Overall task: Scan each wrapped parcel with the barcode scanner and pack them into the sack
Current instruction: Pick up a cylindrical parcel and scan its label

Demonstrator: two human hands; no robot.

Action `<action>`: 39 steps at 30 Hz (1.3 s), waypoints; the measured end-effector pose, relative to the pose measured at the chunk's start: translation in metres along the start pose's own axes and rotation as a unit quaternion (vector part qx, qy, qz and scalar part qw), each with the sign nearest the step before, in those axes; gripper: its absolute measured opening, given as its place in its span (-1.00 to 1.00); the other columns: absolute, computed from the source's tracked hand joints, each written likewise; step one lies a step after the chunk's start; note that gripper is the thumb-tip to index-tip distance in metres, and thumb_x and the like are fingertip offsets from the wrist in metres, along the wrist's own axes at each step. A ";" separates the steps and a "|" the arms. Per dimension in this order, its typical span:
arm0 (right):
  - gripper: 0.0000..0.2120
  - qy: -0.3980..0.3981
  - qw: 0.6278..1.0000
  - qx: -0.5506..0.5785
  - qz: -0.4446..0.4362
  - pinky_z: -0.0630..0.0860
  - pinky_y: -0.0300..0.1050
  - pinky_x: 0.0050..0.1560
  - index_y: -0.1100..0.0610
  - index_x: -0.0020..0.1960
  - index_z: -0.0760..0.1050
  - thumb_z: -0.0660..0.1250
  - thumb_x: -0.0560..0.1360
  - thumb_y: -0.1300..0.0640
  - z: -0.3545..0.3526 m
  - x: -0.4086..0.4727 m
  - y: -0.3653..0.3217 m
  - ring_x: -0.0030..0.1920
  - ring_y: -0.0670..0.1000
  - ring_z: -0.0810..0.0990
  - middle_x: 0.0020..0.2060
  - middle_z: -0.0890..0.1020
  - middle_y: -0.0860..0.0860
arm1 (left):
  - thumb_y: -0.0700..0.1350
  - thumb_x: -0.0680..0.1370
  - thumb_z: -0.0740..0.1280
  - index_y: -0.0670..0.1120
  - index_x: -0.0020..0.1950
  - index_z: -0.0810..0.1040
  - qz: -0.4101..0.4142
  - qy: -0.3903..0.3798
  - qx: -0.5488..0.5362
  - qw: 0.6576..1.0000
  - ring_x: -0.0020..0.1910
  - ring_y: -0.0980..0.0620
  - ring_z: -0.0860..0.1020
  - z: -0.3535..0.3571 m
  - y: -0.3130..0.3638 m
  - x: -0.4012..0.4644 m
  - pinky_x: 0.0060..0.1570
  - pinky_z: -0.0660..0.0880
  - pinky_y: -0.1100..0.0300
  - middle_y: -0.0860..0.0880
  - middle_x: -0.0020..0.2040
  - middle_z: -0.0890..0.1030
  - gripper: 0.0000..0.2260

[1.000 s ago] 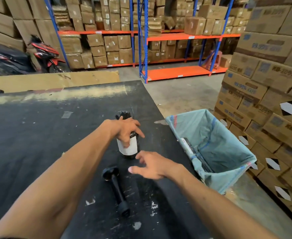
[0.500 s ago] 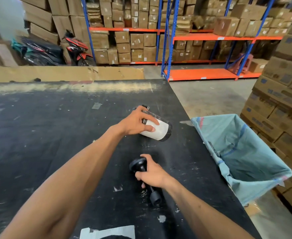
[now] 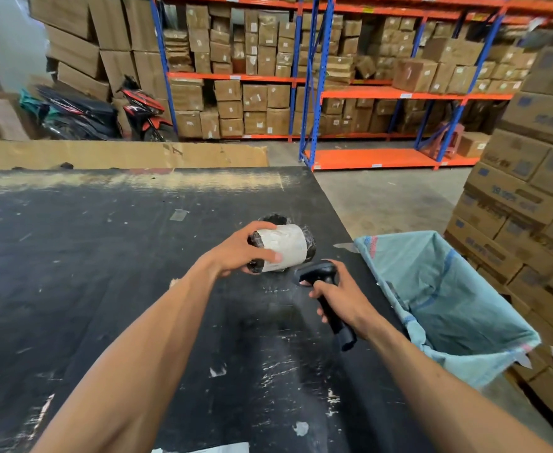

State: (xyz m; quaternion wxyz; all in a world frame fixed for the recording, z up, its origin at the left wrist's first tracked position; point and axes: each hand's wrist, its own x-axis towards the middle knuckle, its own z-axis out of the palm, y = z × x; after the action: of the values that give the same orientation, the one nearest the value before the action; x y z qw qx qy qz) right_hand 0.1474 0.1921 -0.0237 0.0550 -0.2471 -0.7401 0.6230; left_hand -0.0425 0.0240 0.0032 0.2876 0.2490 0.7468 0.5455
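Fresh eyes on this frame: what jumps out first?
Centre frame, the left hand holds a black-wrapped parcel with a white label above the black table, while the right hand aims a black barcode scanner at it. Right of the table, a pale blue sack hangs open.

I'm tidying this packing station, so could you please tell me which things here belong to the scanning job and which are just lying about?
Part of the job:
- wrapped parcel, held in the left hand
- barcode scanner, held in the right hand
- blue sack, open beside the table

Just lying about:
- motorbikes
- stacked cartons
- shelf racks
- flat cardboard sheet
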 end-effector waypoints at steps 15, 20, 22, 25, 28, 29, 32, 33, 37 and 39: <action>-0.50 0.025 0.996 0.069 -0.059 0.50 -0.10 -0.44 0.01 0.39 0.38 0.32 0.53 0.36 -0.018 0.000 -0.020 -0.42 0.06 0.54 -0.09 0.69 0.17 | -0.22 0.42 0.59 0.11 0.10 0.69 0.093 0.072 -0.082 0.990 0.21 -0.21 0.61 0.015 0.000 0.000 0.00 0.68 -0.02 -0.11 0.37 0.37 -0.66; -0.49 0.006 0.991 0.098 -0.090 0.51 -0.09 -0.42 -0.04 0.41 0.35 0.39 0.54 0.26 -0.013 0.000 -0.029 -0.38 0.08 0.54 -0.09 0.71 0.18 | -0.42 0.37 0.53 0.19 0.15 0.65 0.099 0.064 -0.066 0.991 0.05 -0.17 0.60 0.015 -0.001 -0.002 0.00 0.68 -0.05 -0.11 0.42 0.36 -0.43; -0.50 -0.001 0.990 0.097 -0.101 0.53 -0.08 -0.40 -0.06 0.42 0.33 0.43 0.57 0.19 -0.010 0.000 -0.034 -0.36 0.08 0.56 -0.13 0.69 0.12 | -0.39 0.43 0.50 0.22 0.21 0.61 0.093 0.060 -0.067 0.992 0.04 -0.15 0.61 0.017 -0.001 -0.004 -0.11 0.69 0.00 -0.07 0.43 0.36 -0.44; -0.51 0.002 0.991 0.071 -0.114 0.56 -0.07 -0.36 -0.08 0.41 0.32 0.43 0.58 0.18 -0.004 0.001 -0.043 -0.37 0.06 0.58 -0.09 0.68 0.14 | -0.30 0.50 0.47 0.28 0.34 0.50 0.097 0.053 -0.052 0.992 0.18 -0.19 0.60 0.017 -0.002 -0.006 -0.20 0.69 -0.07 -0.04 0.43 0.35 -0.42; -0.52 0.004 0.991 0.061 -0.122 0.55 -0.08 -0.38 -0.08 0.40 0.33 0.41 0.59 0.21 0.000 0.001 -0.048 -0.37 0.05 0.58 -0.07 0.68 0.18 | -0.25 0.53 0.44 0.34 0.39 0.44 0.111 0.054 -0.030 0.992 0.21 -0.17 0.59 0.018 -0.003 -0.009 -0.21 0.69 -0.11 -0.02 0.48 0.28 -0.40; -0.52 0.005 0.990 0.061 -0.124 0.55 -0.08 -0.39 -0.08 0.40 0.34 0.41 0.59 0.21 0.001 0.000 -0.049 -0.37 0.06 0.57 -0.06 0.68 0.21 | -0.24 0.55 0.43 0.35 0.40 0.43 0.117 0.054 -0.026 0.991 0.21 -0.16 0.59 0.018 -0.002 -0.010 -0.21 0.69 -0.11 -0.01 0.49 0.26 -0.40; -0.52 0.006 0.989 0.058 -0.133 0.54 -0.08 -0.38 -0.09 0.40 0.34 0.41 0.58 0.20 0.002 -0.002 -0.051 -0.36 0.07 0.58 0.02 0.69 0.26 | -0.21 0.58 0.40 0.35 0.42 0.42 0.127 0.058 -0.029 0.990 0.17 -0.17 0.62 0.017 0.000 -0.012 -0.25 0.69 -0.09 0.01 0.50 0.27 -0.44; -0.52 0.007 0.989 0.056 -0.136 0.55 -0.07 -0.38 -0.10 0.41 0.34 0.40 0.58 0.20 0.002 -0.002 -0.052 -0.36 0.07 0.58 0.02 0.69 0.27 | -0.20 0.58 0.40 0.34 0.42 0.42 0.131 0.062 -0.029 0.989 0.14 -0.16 0.64 0.017 0.001 -0.013 -0.26 0.69 -0.09 -0.01 0.48 0.30 -0.45; -0.48 0.007 0.987 0.049 -0.152 0.58 -0.03 -0.33 -0.12 0.44 0.31 0.43 0.58 0.15 0.005 -0.003 -0.056 -0.35 0.07 0.59 -0.06 0.69 0.26 | -0.14 0.49 0.53 0.35 0.39 0.38 0.125 0.094 -0.021 0.987 0.07 -0.16 0.63 0.015 -0.002 -0.012 -0.28 0.69 -0.07 -0.06 0.37 0.39 -0.38; -0.49 0.004 0.986 0.038 -0.163 0.61 -0.02 -0.31 -0.15 0.42 0.29 0.45 0.58 0.03 0.008 -0.003 -0.059 -0.35 0.06 0.60 -0.11 0.67 0.16 | -0.07 0.39 0.62 0.38 0.39 0.37 0.115 0.111 -0.016 0.987 0.13 -0.16 0.60 0.016 -0.004 -0.010 -0.30 0.68 -0.02 -0.07 0.34 0.38 -0.29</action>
State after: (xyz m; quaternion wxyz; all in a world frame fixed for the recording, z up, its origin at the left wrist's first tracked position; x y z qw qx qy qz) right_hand 0.1294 0.1774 0.0310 0.1681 -0.1235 -0.7457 0.6328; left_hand -0.0248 0.0265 -0.0030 0.1421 0.2670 0.7318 0.6108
